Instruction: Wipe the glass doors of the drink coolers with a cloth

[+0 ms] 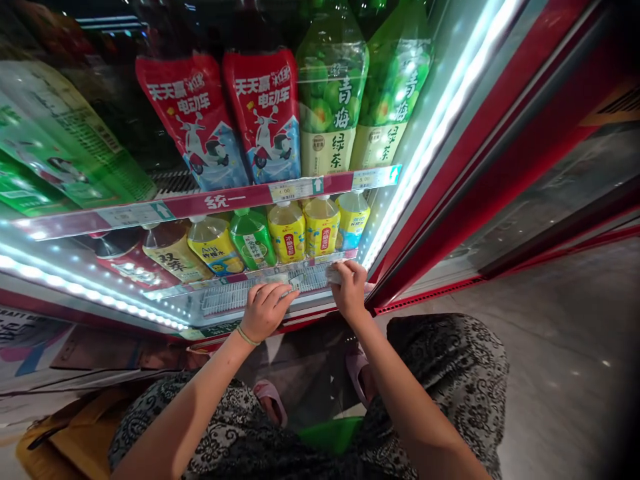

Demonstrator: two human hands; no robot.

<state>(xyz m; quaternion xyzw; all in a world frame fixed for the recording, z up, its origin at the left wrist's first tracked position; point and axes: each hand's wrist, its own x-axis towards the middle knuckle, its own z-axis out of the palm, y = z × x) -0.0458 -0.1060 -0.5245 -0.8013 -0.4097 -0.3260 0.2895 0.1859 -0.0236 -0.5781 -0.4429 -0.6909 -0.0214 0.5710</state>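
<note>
In the lower middle of the head view, my right hand [351,288] is closed on a small crumpled whitish cloth [334,273], by the right end of the fridge's bottom rack. My left hand [267,310] is to its left, with loosely bent fingers pointing right. I see nothing held in it, though its palm side is hidden. Both hands are at the lower front of a lit drinks fridge, over the white wire rack [230,297]. Just above them stand small yellow-labelled bottles [289,233] and a green-labelled bottle [251,241].
An upper shelf edge [235,200] with price tags carries large red-labelled bottles [193,127] and green tea bottles [330,100]. The fridge's red frame [480,133] rises at right. A yellow bag [70,433] lies lower left. Something green [333,435] is between my knees.
</note>
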